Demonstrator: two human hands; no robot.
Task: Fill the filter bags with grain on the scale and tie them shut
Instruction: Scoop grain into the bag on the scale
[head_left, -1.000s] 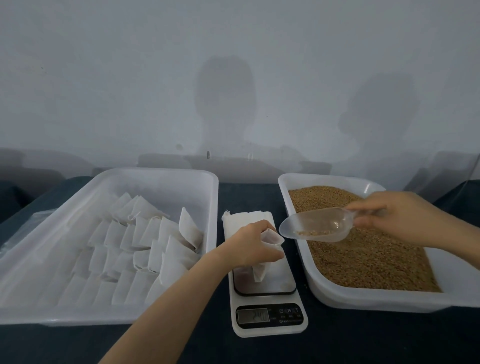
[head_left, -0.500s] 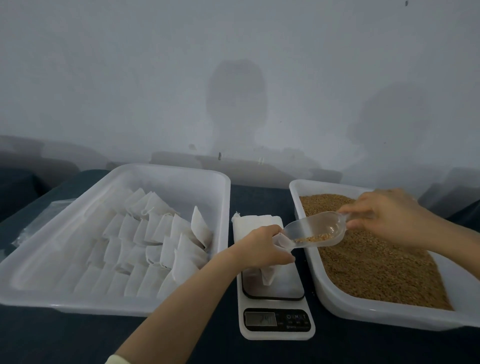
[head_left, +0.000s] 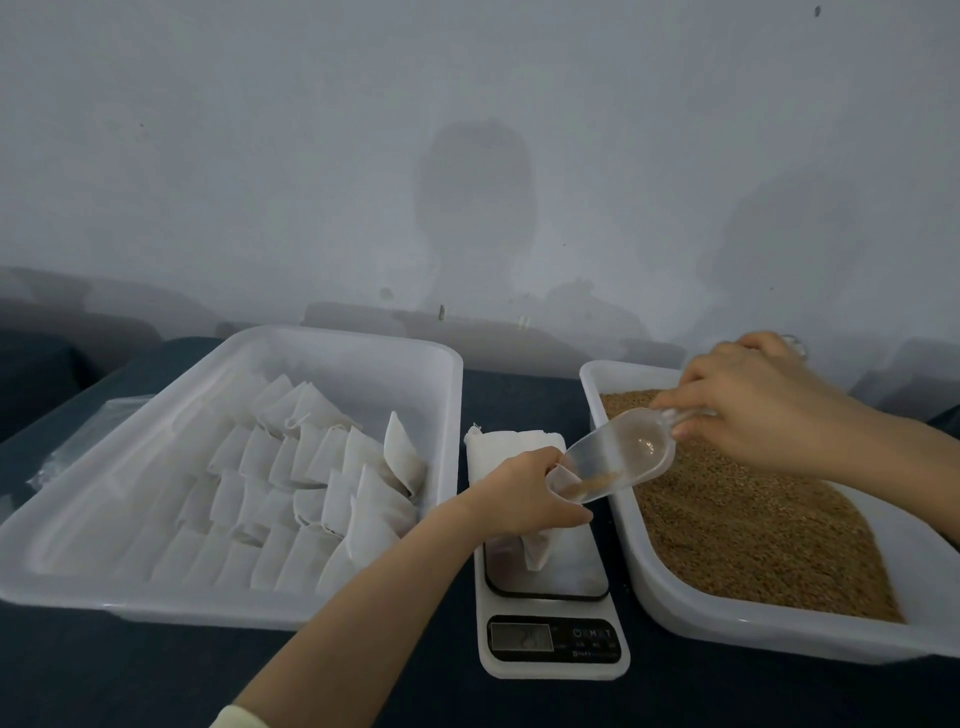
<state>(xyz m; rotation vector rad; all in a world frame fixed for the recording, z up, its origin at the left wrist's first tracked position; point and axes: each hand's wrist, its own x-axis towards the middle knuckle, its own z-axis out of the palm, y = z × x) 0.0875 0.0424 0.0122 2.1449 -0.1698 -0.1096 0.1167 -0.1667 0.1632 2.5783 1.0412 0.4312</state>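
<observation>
Left hand (head_left: 524, 493) pinched the rim of the filter bag (head_left: 537, 552), likely the best hold on so limp, light a pouch; right hand (head_left: 753, 415) gripped the scoop (head_left: 621, 454), tipped just above.

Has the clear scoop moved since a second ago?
Yes. The scoop shifted left past the grain tray rim and tipped down into the filter bag over the scale.

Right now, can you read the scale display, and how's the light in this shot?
Head view: dim, flat light; the scale display is too soft and washed out to read; two soft shadows fall on the wall; the wide lens bows the filter-bag tray rim; the clear scoop shows a small glint.
</observation>
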